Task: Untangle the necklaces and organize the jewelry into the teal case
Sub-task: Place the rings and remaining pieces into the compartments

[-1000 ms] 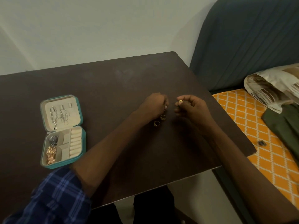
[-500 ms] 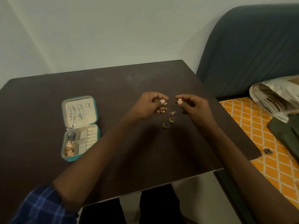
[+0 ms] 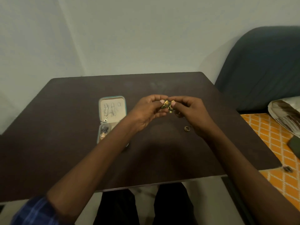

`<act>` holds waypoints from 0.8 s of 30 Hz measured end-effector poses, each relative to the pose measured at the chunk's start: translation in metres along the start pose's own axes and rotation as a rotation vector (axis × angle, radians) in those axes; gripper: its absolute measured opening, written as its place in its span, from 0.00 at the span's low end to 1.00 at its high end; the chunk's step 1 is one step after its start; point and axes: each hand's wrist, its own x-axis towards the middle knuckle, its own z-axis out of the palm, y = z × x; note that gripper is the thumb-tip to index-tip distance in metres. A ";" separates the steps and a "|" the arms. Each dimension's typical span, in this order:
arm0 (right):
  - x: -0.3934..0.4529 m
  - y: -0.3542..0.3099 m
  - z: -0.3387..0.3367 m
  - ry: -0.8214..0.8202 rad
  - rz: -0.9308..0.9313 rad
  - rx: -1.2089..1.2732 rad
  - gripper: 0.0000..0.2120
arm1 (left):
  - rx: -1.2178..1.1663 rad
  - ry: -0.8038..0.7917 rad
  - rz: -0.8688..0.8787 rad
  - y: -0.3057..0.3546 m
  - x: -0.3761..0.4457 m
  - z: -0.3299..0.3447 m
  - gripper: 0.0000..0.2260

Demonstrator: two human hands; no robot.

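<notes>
Lifted off the table (image 3: pixel 68 151) since earlier — I see both hands raised | left hand (image 3: pixel 146 111) and right hand (image 3: pixel 189 109) each pinch a gold earring (image 3: pixel 168 105) | step: sorting earrings | next — carry to teal case (image 3: pixel 112 111).

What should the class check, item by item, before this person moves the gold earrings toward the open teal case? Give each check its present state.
1. Left hand pinches one gold earring: ok.
2. Right hand pinches the other earring: ok.
3. The two earrings are free of each other: cannot tell, they hang close together.
4. Teal case is open, lid laid flat: ok.
5. A free compartment is left in the case: cannot tell, the left forearm covers most of the tray.
6. No jewelry is left on the table: not ok, a ring lies by the right wrist.
</notes>
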 end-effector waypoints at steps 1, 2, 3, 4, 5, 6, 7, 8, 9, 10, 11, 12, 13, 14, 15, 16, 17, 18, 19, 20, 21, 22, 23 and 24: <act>0.000 -0.003 0.004 -0.010 -0.001 0.001 0.09 | 0.004 0.020 0.016 0.000 -0.004 -0.003 0.07; 0.000 -0.007 0.009 -0.020 -0.005 -0.006 0.08 | 0.010 0.042 0.030 0.001 -0.008 -0.007 0.07; 0.001 -0.009 0.013 -0.029 -0.008 -0.016 0.07 | 0.014 0.058 0.041 0.001 -0.012 -0.011 0.06; 0.001 -0.012 0.016 -0.037 -0.007 -0.024 0.07 | 0.016 0.069 0.050 0.001 -0.015 -0.014 0.06; 0.001 -0.014 0.020 -0.047 -0.007 -0.032 0.06 | 0.015 0.075 0.060 0.002 -0.020 -0.017 0.06; 0.002 -0.016 0.024 -0.054 -0.009 -0.044 0.06 | 0.017 0.077 0.068 0.003 -0.024 -0.020 0.07; 0.003 -0.017 0.028 -0.059 -0.014 -0.056 0.05 | 0.027 0.076 0.076 0.004 -0.028 -0.023 0.07; 0.004 -0.018 0.031 -0.061 -0.019 -0.069 0.04 | 0.046 0.074 0.087 0.005 -0.032 -0.025 0.07; 0.005 -0.020 0.034 -0.063 -0.024 -0.080 0.04 | 0.063 0.072 0.098 0.006 -0.036 -0.027 0.06; 0.006 -0.021 0.037 -0.065 -0.030 -0.091 0.03 | 0.073 0.074 0.109 0.007 -0.039 -0.029 0.05; 0.007 -0.022 0.040 -0.068 -0.037 -0.104 0.03 | 0.077 0.078 0.120 0.008 -0.043 -0.032 0.04; 0.007 -0.023 0.044 -0.073 -0.049 -0.123 0.03 | 0.089 0.089 0.132 0.010 -0.046 -0.035 0.04; 0.008 -0.023 0.047 -0.077 -0.063 -0.151 0.02 | 0.121 0.105 0.146 0.010 -0.049 -0.039 0.04; 0.010 -0.024 0.050 -0.079 -0.080 -0.189 0.02 | 0.176 0.126 0.164 0.010 -0.051 -0.042 0.05; 0.011 -0.025 0.054 -0.086 -0.097 -0.231 0.01 | 0.243 0.151 0.184 0.010 -0.053 -0.046 0.06; 0.012 -0.026 0.058 -0.096 -0.110 -0.267 0.01 | 0.310 0.173 0.206 0.010 -0.056 -0.050 0.07; 0.012 -0.027 0.062 -0.109 -0.120 -0.292 0.01 | 0.372 0.194 0.227 0.010 -0.058 -0.055 0.08; 0.013 -0.028 0.067 -0.121 -0.124 -0.306 0.01 | 0.430 0.208 0.245 0.010 -0.060 -0.061 0.08; 0.012 -0.028 0.070 -0.130 -0.129 -0.312 0.01 | 0.486 0.214 0.256 0.011 -0.061 -0.066 0.08; 0.012 -0.029 0.076 -0.141 -0.133 -0.313 0.01 | 0.537 0.218 0.262 0.013 -0.064 -0.072 0.08; 0.012 -0.029 0.080 -0.152 -0.137 -0.309 0.01 | 0.579 0.214 0.263 0.014 -0.066 -0.077 0.08; 0.012 -0.029 0.085 -0.164 -0.138 -0.300 0.01 | 0.608 0.210 0.259 0.016 -0.069 -0.083 0.07; 0.012 -0.029 0.090 -0.176 -0.134 -0.286 0.01 | 0.622 0.209 0.249 0.017 -0.072 -0.087 0.05; 0.012 -0.029 0.094 -0.187 -0.125 -0.269 0.02 | 0.624 0.213 0.237 0.017 -0.074 -0.091 0.04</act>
